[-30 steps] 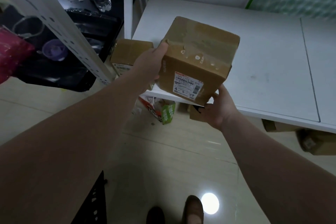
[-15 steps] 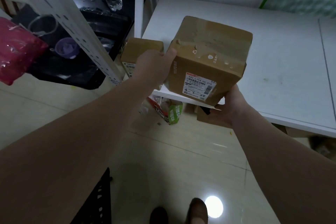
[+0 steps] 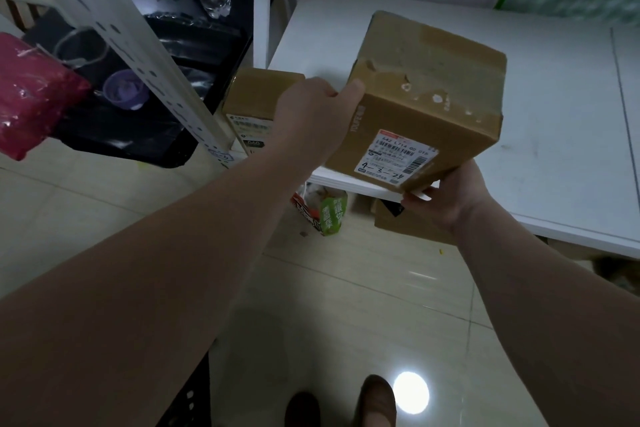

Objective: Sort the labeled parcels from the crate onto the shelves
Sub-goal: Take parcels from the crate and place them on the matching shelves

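The brown cardboard parcel with a white label is hovering tilted over the front edge of the white shelf — the left hand is gripping its left side, the right hand is clasping its lower corner from beneath.

Matt cardboard parcel, taped; glossy tiled floor.

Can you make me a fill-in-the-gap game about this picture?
The left hand and right hand hold a box made of ___.
Its label has 4-3-___ handwritten on it.
The shelf is coloured ___.
The bag on the left is ___.
Missing words: cardboard, 24, white, pink.
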The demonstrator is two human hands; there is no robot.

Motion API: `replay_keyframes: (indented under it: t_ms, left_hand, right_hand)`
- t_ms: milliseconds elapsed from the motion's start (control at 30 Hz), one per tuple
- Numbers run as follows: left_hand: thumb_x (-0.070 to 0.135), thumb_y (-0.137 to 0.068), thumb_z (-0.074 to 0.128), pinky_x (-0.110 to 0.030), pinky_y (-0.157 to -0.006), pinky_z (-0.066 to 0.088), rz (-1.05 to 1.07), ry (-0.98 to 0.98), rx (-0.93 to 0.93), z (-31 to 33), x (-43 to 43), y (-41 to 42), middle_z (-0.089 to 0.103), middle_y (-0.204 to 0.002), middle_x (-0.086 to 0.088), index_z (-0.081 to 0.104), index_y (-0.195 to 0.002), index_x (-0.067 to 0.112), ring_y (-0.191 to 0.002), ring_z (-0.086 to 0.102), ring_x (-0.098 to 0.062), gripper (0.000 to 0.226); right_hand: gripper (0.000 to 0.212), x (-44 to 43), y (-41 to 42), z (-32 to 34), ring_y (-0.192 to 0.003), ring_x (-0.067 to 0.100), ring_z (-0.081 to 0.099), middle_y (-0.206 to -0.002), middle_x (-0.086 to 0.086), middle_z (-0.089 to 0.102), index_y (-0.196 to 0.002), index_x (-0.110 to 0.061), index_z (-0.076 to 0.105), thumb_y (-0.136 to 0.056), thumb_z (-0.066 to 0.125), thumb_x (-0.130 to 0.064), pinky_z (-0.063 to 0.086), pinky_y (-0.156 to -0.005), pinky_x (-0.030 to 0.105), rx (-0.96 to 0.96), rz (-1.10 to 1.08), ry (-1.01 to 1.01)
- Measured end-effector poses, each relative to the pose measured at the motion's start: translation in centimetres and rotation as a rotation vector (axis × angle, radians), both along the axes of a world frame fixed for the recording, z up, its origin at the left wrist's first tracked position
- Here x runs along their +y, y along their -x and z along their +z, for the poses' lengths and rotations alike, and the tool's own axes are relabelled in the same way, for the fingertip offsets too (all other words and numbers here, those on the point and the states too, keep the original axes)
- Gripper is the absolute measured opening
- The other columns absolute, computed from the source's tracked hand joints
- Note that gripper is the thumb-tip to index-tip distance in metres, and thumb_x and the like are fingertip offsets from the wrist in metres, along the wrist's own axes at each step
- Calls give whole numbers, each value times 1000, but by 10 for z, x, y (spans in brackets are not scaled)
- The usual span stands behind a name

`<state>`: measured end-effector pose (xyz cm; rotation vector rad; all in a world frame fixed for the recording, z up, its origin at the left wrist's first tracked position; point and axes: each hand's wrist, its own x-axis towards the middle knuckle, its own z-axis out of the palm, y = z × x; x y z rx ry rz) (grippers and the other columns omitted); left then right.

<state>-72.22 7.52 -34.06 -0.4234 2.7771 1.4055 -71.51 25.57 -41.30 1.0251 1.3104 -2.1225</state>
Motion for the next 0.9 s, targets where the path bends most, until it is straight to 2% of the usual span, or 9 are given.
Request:
replay_keyframes:
  t_ms: [67,133,167,300,433,667,767,900]
  left_hand:
    - [38,-94,49,-33,-72,57,13,35,0,2,-1,-2,57,-72,-4,54,-74,16,-69,61,-21,30]
    - [38,-92,52,-40,-81,57,79,-88,-23,1,-8,-5,59,-73,-5,63,-82,13,-69,59,-18,29]
    - [38,-91,55,-45,-84,57,120,-154,-37,1,-12,-6,61,-74,-5,66,-85,11,-71,61,-20,30]
    - [37,-91,57,-46,-84,58,200,-239,-53,1,-25,-6,66,-86,-9,60,-76,19,-90,70,-32,23]
    - [31,-93,54,-43,-85,58,219,-314,-121,-5,-30,-8,67,-97,-16,56,-78,20,-98,68,-33,19]
    - [30,-93,53,-43,-87,57,183,-327,-135,-6,-37,-10,67,-107,-19,56,-80,21,-100,67,-32,17]
    - [31,-94,51,-43,-88,56,175,-304,-139,-6,-40,-9,67,-107,-18,55,-80,22,-100,67,-31,17]
    - [35,-93,52,-45,-88,56,168,-281,-157,-8,-43,-10,65,-94,-11,58,-82,19,-98,67,-30,21]
  right_hand:
    - [40,-1,3,2,-102,27,59,-121,8,62,-122,-17,62,-93,46,-39,54,-76,39,-2,6,-7]
    - [28,-5,6,6,-94,23,59,-108,4,64,-104,-20,64,-95,44,-38,51,-68,37,22,28,-20]
    - [24,-9,8,6,-90,21,58,-101,2,63,-95,-21,62,-96,43,-35,49,-69,36,27,37,-20]
    - [27,-27,9,1,-94,20,55,-100,2,63,-92,-23,62,-97,41,-41,38,-98,41,22,71,-19]
    - [26,-32,12,2,-107,27,53,-103,2,61,-95,-27,61,-93,45,-47,34,-110,48,-8,75,-23]
    - [31,-37,2,0,-112,27,57,-101,3,66,-91,-27,64,-93,43,-50,37,-110,51,9,68,-38]
    - [34,-41,1,0,-103,24,60,-92,2,68,-89,-27,64,-94,40,-50,39,-107,48,11,56,-59]
    - [34,-42,-1,4,-91,20,56,-87,0,64,-86,-28,60,-96,38,-51,41,-93,43,13,59,-84]
